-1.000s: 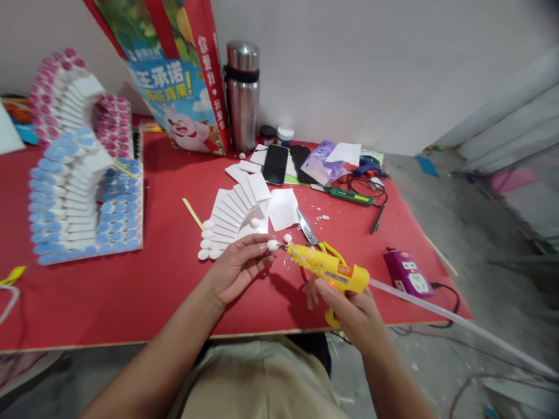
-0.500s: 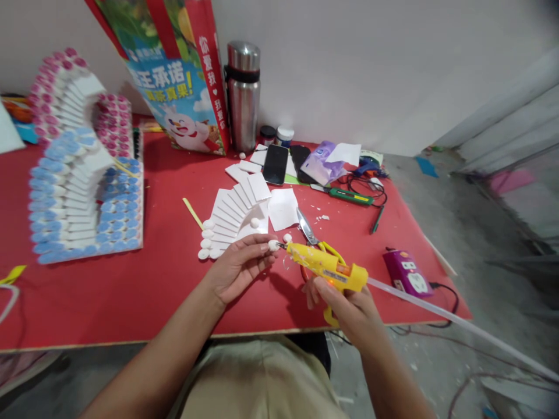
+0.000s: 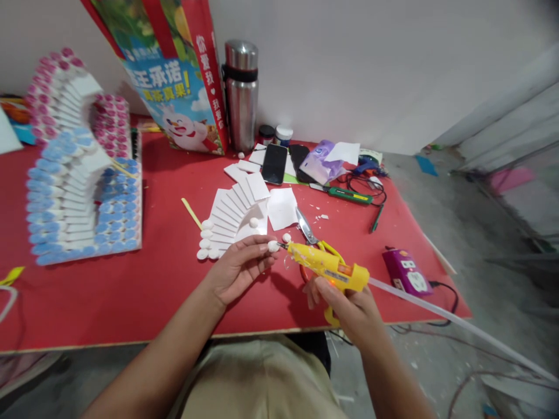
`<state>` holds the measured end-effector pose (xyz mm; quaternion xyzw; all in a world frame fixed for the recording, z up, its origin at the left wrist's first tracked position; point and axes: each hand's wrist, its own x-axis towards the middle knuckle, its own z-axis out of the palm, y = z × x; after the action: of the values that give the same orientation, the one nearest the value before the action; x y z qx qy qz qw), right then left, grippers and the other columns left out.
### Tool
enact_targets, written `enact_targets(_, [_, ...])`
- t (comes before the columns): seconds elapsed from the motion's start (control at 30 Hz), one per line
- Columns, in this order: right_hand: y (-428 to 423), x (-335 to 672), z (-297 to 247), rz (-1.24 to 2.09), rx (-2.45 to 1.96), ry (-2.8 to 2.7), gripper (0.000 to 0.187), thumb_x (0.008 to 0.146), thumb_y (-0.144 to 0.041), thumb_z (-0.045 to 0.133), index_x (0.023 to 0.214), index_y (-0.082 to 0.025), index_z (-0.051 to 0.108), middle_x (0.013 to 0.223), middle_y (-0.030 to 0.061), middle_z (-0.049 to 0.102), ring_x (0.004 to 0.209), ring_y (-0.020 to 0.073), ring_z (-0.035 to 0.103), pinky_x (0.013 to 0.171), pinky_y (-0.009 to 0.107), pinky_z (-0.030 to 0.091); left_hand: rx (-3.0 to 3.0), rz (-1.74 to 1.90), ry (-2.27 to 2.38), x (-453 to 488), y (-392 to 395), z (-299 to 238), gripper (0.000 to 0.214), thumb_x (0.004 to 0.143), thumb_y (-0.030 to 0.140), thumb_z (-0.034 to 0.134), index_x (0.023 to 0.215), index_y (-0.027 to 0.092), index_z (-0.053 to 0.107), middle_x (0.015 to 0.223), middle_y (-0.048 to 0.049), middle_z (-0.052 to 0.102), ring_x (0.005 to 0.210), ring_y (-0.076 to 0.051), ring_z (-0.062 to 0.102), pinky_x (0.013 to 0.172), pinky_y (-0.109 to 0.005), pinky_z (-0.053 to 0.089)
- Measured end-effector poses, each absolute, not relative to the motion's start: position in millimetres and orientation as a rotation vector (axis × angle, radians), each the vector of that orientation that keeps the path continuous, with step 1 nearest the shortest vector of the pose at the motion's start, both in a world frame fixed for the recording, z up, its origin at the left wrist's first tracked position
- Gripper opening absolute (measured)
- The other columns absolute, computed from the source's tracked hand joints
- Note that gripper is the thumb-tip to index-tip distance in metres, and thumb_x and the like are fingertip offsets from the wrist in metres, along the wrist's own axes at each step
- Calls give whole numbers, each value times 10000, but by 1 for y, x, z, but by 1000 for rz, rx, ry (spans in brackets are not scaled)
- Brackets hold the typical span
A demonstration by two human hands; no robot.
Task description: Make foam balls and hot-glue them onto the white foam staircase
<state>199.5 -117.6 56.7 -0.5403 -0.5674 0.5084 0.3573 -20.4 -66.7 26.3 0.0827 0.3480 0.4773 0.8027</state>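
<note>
My left hand (image 3: 238, 265) pinches a small white oval bead (image 3: 273, 246) at its fingertips, above the red table (image 3: 131, 291). My right hand (image 3: 347, 308) is closed round the grip of a yellow hot glue gun (image 3: 327, 267), whose nozzle touches the bead. A clear glue stick (image 3: 437, 311) sticks out of the gun's back to the right. Just beyond my left hand lies a fan of white foam strips (image 3: 236, 212) edged with several white beads. One loose bead (image 3: 286, 237) lies near the nozzle.
Scissors (image 3: 308, 230) lie under the gun. Stepped foam models with blue (image 3: 82, 203) and pink (image 3: 65, 99) beads stand at left. A printed bag (image 3: 174, 87), steel flask (image 3: 241, 93), two phones (image 3: 275, 163), a purple power strip (image 3: 406, 270) and cables sit behind and right.
</note>
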Motion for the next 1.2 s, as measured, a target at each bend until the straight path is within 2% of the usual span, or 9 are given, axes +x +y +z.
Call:
enact_targets(0.37, [-122, 205, 54, 1302, -1389, -1523, 447, 999, -494, 563, 683, -191, 660, 713, 58, 678, 710, 201, 638, 710, 332, 512, 206, 1109, 806, -18, -66, 28, 176, 727, 46, 814, 878, 111, 748, 838, -50, 781, 737, -116, 741, 742, -183, 620])
enact_targets(0.5, [-113, 214, 58, 1210, -1406, -1375, 307, 962, -473, 637, 926, -190, 752, 890, 72, 771, 817, 222, 718, 789, 336, 556, 276, 1118, 818, -21, -70, 34, 224, 680, 96, 867, 873, 119, 755, 837, -50, 781, 739, -120, 733, 746, -197, 612])
enact_targets(0.57, [-103, 225, 55, 1093, -1486, -1315, 314, 933, -472, 676, 1032, -186, 758, 970, 85, 789, 894, 244, 736, 840, 358, 565, 334, 1138, 838, -24, -72, 38, 239, 676, 122, 882, 880, 128, 757, 843, -44, 778, 747, -120, 731, 754, -202, 605])
enact_targets(0.63, [-91, 238, 48, 961, -1570, -1288, 352, 911, -493, 690, 1051, -176, 758, 1017, 102, 791, 957, 271, 739, 872, 389, 564, 416, 1182, 884, -28, -74, 40, 242, 687, 150, 888, 893, 139, 761, 868, -42, 777, 764, -128, 733, 763, -216, 603])
enact_targets(0.83, [-61, 271, 23, 610, -1756, -1334, 409, 878, -531, 676, 1007, -156, 774, 1050, 128, 792, 1039, 319, 713, 969, 463, 515, 803, 1349, 1139, -51, -72, 45, 225, 724, 208, 887, 919, 177, 779, 915, -39, 764, 819, -145, 709, 770, -229, 574])
enact_targets(1.03, [-55, 286, 17, 535, -1923, -1370, 424, 815, -562, 688, 909, -156, 767, 938, 141, 786, 924, 336, 714, 862, 440, 518, 1070, 1482, 1425, -99, -58, 46, 210, 756, 209, 857, 955, 213, 789, 911, -22, 746, 828, -137, 663, 769, -216, 537])
enact_targets(1.2, [-55, 297, 11, 458, -2054, -1355, 477, 749, -671, 679, 698, -198, 684, 678, 107, 699, 715, 326, 658, 681, 440, 471, 1189, 1495, 1615, -128, -43, 37, 184, 788, 251, 825, 957, 196, 778, 931, -36, 761, 836, -138, 672, 806, -224, 525])
